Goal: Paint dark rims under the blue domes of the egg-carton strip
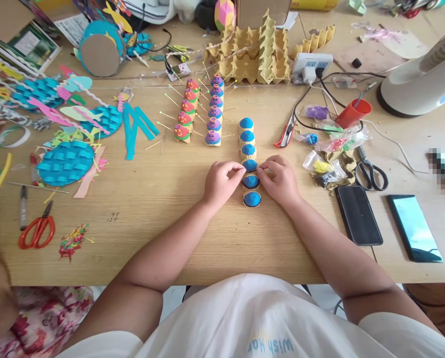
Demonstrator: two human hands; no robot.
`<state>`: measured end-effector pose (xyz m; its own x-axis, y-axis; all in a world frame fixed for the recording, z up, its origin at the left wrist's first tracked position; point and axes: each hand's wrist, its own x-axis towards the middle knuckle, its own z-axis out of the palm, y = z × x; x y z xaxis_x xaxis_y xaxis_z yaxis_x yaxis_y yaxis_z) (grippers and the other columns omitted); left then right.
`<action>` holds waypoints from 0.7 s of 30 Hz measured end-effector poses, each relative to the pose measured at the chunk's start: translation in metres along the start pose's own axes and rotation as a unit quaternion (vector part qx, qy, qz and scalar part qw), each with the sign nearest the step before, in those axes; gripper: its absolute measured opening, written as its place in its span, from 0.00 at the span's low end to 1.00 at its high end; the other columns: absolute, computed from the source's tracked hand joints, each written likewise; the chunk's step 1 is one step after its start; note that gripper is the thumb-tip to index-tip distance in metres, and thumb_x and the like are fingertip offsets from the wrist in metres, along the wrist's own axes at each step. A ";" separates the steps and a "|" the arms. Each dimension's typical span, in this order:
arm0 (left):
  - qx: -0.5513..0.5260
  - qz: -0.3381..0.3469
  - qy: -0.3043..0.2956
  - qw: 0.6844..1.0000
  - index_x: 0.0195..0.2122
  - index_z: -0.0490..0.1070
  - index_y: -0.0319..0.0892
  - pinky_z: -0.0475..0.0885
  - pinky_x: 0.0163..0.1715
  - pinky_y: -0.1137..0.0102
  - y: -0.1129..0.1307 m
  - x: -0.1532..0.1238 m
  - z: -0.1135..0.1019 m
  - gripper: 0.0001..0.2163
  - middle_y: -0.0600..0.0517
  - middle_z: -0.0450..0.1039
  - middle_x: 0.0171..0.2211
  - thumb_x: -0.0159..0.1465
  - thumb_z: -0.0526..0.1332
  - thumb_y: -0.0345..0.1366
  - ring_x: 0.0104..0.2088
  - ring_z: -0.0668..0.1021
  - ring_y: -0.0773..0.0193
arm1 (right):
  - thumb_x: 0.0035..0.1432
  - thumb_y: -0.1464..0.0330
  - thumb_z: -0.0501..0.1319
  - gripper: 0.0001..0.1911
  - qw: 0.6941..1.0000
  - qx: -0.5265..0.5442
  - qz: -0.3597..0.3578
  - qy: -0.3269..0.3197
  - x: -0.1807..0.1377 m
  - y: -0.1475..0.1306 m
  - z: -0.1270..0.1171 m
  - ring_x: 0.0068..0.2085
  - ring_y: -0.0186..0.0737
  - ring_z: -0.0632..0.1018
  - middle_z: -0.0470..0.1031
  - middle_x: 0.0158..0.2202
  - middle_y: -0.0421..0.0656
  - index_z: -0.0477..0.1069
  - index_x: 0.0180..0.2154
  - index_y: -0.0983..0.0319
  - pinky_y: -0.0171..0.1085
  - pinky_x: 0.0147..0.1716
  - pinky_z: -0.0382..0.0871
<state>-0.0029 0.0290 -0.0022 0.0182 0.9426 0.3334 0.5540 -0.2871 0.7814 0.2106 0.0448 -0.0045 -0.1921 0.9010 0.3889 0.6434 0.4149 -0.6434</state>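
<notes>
Head view: left hand (221, 185), right hand (281, 180), fingers pinching dark rim (250, 171) on blue-domed tan cardboard egg-carton strip (248, 150), third dome (249, 164) from counter's (215, 248) near edge; seemingly edging; next wants pressing.

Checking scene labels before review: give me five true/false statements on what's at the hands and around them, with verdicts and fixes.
1. The left hand and right hand are both at the strip of blue domes. True.
2. The strip has four blue domes. False: it has six.
3. The right hand is holding the red cutter. False: the red cutter lies on the table, beyond that hand.
4. Two rows of painted faces stand to the left of the strip. True.
5. The black-handled scissors are left of the left hand. False: the black-handled scissors lie to the right of the right hand, near a phone.
</notes>
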 end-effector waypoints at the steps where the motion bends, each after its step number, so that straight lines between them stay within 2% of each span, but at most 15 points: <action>1: -0.002 0.003 0.001 1.000 0.36 0.84 0.48 0.76 0.51 0.59 0.000 0.000 0.000 0.05 0.52 0.89 0.39 0.69 0.70 0.33 0.44 0.84 0.56 | 0.68 0.63 0.65 0.09 1.000 -0.001 0.002 0.000 0.000 0.000 0.000 0.46 0.51 0.81 0.81 0.42 0.49 0.81 0.36 0.57 0.54 0.51 0.78; 13: -0.017 0.008 0.013 1.000 0.33 0.82 0.48 0.75 0.49 0.58 -0.001 0.002 0.001 0.05 0.51 0.88 0.37 0.68 0.70 0.33 0.41 0.84 0.55 | 0.68 0.63 0.66 0.08 1.000 -0.014 0.015 0.002 0.000 0.001 0.001 0.46 0.52 0.80 0.81 0.43 0.49 0.81 0.36 0.56 0.54 0.49 0.77; 21: -0.018 -0.013 0.025 0.999 0.34 0.81 0.48 0.74 0.47 0.58 -0.007 0.002 0.004 0.04 0.51 0.86 0.36 0.67 0.71 0.35 0.41 0.82 0.54 | 0.67 0.63 0.67 0.07 1.000 -0.009 0.021 0.011 0.001 0.003 0.003 0.46 0.52 0.80 0.81 0.44 0.49 0.80 0.36 0.57 0.54 0.50 0.77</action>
<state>-0.0028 0.0338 -0.0090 -0.0378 0.9402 0.3386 0.5232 -0.2700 0.8083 0.2097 0.0473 -0.0081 -0.1488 0.9142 0.3770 0.6643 0.3749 -0.6467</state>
